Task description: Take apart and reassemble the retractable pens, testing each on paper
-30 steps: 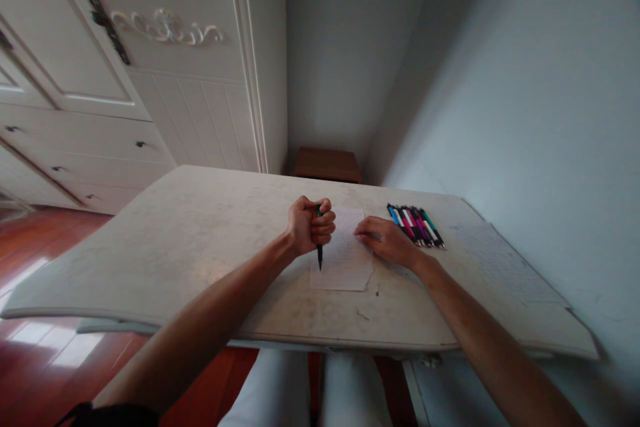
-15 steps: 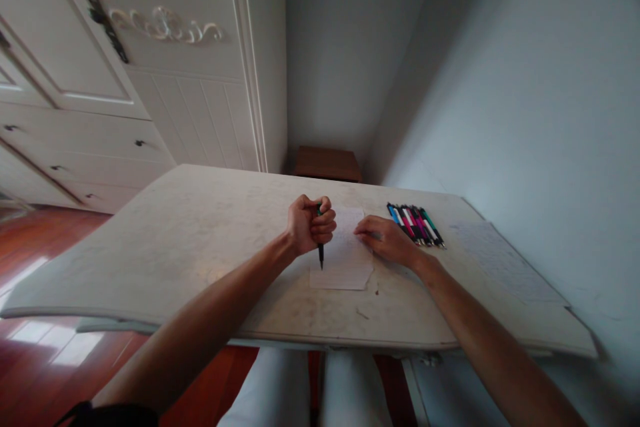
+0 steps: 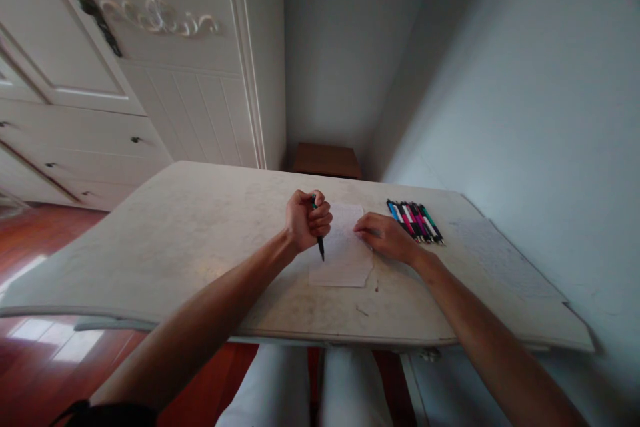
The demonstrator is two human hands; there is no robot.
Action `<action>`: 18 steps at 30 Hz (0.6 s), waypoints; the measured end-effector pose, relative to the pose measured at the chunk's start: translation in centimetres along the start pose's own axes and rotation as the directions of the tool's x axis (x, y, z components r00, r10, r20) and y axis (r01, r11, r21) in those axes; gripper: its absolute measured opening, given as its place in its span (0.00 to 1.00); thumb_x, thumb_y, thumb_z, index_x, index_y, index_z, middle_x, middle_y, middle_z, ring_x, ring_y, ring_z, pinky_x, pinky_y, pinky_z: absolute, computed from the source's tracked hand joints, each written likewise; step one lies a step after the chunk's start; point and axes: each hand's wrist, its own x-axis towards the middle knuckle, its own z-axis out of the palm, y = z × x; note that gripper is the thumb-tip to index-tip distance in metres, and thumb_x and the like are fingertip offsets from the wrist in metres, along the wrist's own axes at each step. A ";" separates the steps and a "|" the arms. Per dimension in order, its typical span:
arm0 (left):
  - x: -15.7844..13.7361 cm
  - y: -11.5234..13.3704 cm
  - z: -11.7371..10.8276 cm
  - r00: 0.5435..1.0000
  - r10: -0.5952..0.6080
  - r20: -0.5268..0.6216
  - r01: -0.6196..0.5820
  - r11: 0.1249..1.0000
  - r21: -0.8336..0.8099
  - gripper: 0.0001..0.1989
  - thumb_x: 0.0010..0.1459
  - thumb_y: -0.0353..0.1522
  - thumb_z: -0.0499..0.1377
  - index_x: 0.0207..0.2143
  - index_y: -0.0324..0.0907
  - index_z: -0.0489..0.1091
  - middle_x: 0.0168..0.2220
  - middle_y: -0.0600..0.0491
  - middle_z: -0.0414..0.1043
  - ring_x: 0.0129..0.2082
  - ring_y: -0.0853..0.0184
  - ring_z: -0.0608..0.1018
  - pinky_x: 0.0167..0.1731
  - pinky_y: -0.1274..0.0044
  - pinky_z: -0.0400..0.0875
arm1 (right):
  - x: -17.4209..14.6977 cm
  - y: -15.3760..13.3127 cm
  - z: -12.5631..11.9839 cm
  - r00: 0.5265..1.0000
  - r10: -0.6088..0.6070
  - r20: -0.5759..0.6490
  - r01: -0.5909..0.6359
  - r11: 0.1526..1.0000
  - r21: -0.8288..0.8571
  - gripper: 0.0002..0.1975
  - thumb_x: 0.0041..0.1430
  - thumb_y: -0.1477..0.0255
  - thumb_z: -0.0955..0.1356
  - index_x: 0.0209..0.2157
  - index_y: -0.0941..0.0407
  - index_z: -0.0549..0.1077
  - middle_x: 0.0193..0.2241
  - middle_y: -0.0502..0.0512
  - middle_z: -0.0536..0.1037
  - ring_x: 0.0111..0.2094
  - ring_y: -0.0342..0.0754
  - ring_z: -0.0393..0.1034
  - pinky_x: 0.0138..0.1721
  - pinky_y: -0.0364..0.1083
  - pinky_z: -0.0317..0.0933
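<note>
My left hand (image 3: 309, 220) is closed in a fist around a pen (image 3: 321, 248) with a black lower end and a bit of green at the top. Its tip points down over the lower part of a white sheet of paper (image 3: 340, 270); whether the tip touches the sheet I cannot tell. On the right edge of that sheet rests my right hand (image 3: 385, 237), fingers stretched forward and holding nothing. Just beyond the right hand lies a row of several pens (image 3: 415, 220) in blue, white, pink, purple and green with black parts.
The pale, stained table (image 3: 225, 213) has a marked sheet-like patch (image 3: 500, 257) at its right side, near the wall (image 3: 525, 113). White cabinets (image 3: 190, 107) stand at the left. Behind the table is a brown wooden piece of furniture (image 3: 327, 160).
The pen in my left hand has tilted a little more, and its tip has shifted slightly up the sheet. My right hand stays in place. The view has shifted slightly.
</note>
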 end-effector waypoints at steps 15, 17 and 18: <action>0.0 0.4 -0.2 1.000 0.010 -0.009 -0.011 0.997 -0.075 0.07 0.50 0.31 0.49 0.20 0.42 0.54 0.16 0.62 0.36 0.10 0.75 0.46 0.08 0.85 0.40 | -0.1 0.4 0.1 1.000 0.022 0.000 -0.022 0.999 0.026 0.06 0.60 0.73 0.66 0.35 0.55 0.76 0.34 0.56 0.78 0.37 0.48 0.73 0.42 0.48 0.67; 0.0 0.4 0.0 1.000 0.008 -0.019 -0.010 0.997 -0.076 0.07 0.49 0.31 0.48 0.20 0.43 0.54 0.16 0.62 0.36 0.10 0.75 0.46 0.08 0.85 0.39 | -0.1 0.3 0.1 1.000 0.026 -0.002 -0.026 0.999 0.033 0.06 0.60 0.73 0.66 0.35 0.55 0.76 0.34 0.56 0.78 0.36 0.48 0.73 0.41 0.48 0.68; -0.1 0.4 0.1 1.000 0.008 -0.025 -0.010 0.997 -0.072 0.07 0.49 0.30 0.48 0.20 0.43 0.54 0.16 0.62 0.36 0.10 0.75 0.46 0.08 0.85 0.39 | -0.1 0.3 0.1 1.000 0.026 -0.003 -0.026 0.999 0.033 0.06 0.60 0.73 0.66 0.35 0.55 0.77 0.34 0.56 0.78 0.36 0.48 0.73 0.41 0.48 0.68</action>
